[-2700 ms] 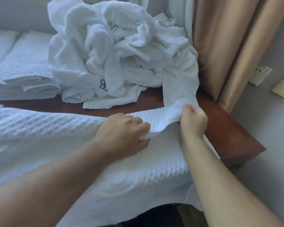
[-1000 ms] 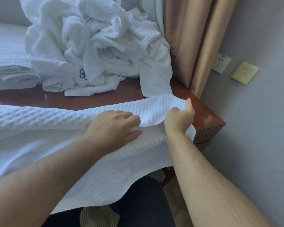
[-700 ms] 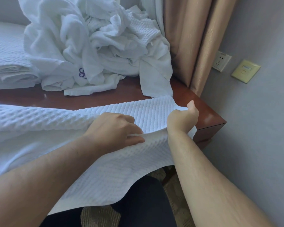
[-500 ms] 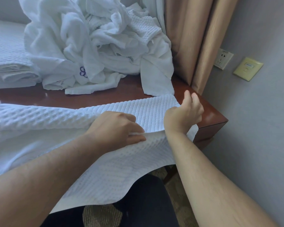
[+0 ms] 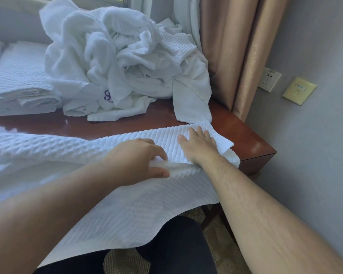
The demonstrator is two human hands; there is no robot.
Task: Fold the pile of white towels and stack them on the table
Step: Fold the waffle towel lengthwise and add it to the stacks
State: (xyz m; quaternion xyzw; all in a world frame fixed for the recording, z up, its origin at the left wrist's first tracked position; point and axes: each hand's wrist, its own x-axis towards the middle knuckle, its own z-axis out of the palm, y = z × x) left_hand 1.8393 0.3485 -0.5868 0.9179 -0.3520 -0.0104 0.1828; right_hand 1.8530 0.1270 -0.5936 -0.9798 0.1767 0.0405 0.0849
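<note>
Head view: left grip (image 5: 141, 161) pinches the towel (image 5: 111, 204) fold; right grip (image 5: 198, 147), just beside, presses it flat-fingered on the bench (image 5: 246, 133).

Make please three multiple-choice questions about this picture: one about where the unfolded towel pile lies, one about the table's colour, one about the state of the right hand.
1. Where is the unfolded pile relative to the folded stack?
A. To its right
B. To its left
C. On top of it

2. What colour is the table?
A. White
B. Reddish brown
C. Black

3. How is the right hand?
A. Clenched in a fist
B. Lying flat on the waffle towel
C. Raised in the air

Answers:
1 A, pile sits nearer the curtain.
2 B, glossy wood shows.
3 B, its fingers are straight.
</note>
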